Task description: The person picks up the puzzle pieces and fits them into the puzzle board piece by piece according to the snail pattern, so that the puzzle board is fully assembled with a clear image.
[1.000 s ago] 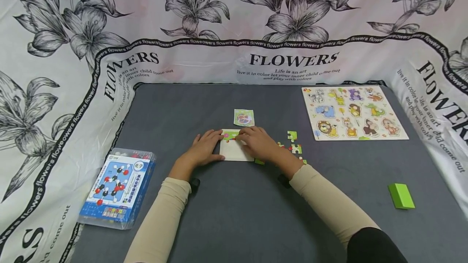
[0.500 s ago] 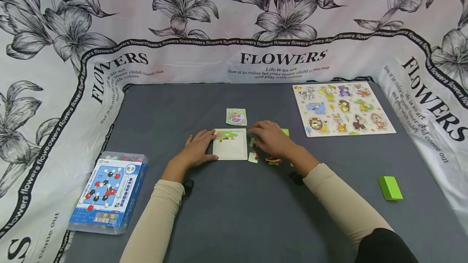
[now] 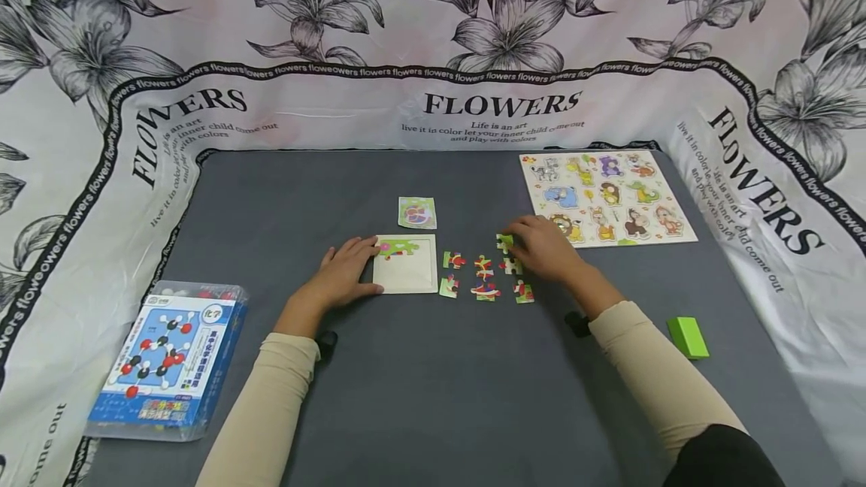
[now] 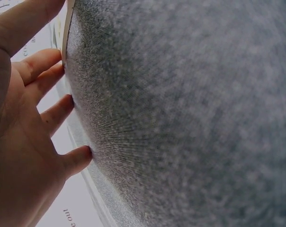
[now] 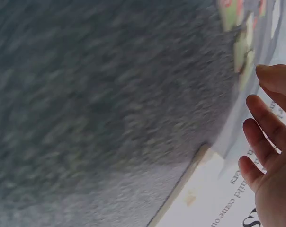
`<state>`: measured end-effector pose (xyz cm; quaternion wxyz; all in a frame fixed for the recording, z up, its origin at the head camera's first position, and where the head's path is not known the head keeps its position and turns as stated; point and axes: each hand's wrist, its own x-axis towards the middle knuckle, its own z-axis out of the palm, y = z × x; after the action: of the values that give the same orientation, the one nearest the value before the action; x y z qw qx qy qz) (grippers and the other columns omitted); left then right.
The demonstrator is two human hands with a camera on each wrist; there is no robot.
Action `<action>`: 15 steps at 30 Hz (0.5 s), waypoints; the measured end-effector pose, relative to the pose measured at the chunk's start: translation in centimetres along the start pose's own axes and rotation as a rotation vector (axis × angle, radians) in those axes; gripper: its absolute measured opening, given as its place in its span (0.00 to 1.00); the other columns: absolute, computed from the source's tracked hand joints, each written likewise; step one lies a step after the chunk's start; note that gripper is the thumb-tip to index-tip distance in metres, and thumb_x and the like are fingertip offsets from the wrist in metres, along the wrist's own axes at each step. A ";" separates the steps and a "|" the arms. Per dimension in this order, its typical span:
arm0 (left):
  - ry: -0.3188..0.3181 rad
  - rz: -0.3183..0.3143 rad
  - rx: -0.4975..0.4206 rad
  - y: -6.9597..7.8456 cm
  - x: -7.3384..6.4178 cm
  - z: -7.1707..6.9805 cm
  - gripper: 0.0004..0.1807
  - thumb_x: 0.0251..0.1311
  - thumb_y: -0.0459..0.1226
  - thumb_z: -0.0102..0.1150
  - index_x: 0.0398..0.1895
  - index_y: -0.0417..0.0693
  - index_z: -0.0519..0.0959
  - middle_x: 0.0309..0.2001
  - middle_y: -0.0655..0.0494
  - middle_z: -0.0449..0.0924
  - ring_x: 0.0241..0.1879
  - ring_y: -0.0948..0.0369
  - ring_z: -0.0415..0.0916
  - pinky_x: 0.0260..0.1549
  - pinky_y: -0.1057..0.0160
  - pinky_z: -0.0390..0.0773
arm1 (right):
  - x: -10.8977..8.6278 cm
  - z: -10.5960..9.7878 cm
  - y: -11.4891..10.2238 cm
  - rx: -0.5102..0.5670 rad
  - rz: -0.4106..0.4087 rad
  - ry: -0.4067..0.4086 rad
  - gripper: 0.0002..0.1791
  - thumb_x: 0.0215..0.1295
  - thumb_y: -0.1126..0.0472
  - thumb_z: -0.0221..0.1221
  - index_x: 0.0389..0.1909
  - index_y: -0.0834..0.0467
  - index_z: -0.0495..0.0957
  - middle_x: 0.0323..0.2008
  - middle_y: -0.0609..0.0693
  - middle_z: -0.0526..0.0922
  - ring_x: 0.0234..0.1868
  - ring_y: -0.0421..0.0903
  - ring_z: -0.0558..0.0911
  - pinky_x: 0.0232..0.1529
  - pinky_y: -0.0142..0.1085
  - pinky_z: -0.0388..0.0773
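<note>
A white square puzzle tray lies on the grey table with joined green pieces along its upper left. My left hand rests at the tray's left side, fingers extended and touching its edge, as the left wrist view also shows. Several loose jigsaw pieces, green, red and white, lie right of the tray. At their far right, my right hand has its fingertips beside a green piece. Thumb and fingers are apart in the right wrist view, and nothing shows between them.
A small picture card lies behind the tray. An animal board sits at back right, close to my right hand. Farther right stands a green block. A clear-and-blue molecule kit box is at the left.
My right hand has moved right, from above the tray to the far side of the loose pieces, uncovering tray and pieces. My left hand stays at the tray's edge. The head view has shifted.
</note>
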<state>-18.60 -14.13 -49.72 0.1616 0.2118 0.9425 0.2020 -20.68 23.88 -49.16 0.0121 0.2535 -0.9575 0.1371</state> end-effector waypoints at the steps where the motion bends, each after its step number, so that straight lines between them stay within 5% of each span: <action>1: 0.002 -0.001 0.000 0.0 -0.1 0.0 0.41 0.59 0.48 0.66 0.72 0.46 0.61 0.76 0.50 0.51 0.75 0.47 0.44 0.67 0.32 0.44 | -0.1 0.1 0.2 -0.005 -0.004 0.000 0.17 0.62 0.62 0.65 0.51 0.61 0.81 0.50 0.59 0.80 0.53 0.58 0.77 0.56 0.53 0.71; 15: 0.004 0.001 -0.001 -0.1 -0.1 0.0 0.41 0.59 0.48 0.66 0.72 0.46 0.61 0.76 0.50 0.51 0.75 0.47 0.45 0.67 0.32 0.44 | -0.1 0.7 1.2 -0.016 -0.019 0.017 0.14 0.61 0.62 0.65 0.47 0.62 0.82 0.47 0.59 0.82 0.50 0.57 0.80 0.53 0.52 0.73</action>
<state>-18.57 -14.21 -49.71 0.1596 0.2117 0.9426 0.2030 -21.15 24.73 -50.20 0.0234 0.2615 -0.9559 0.1315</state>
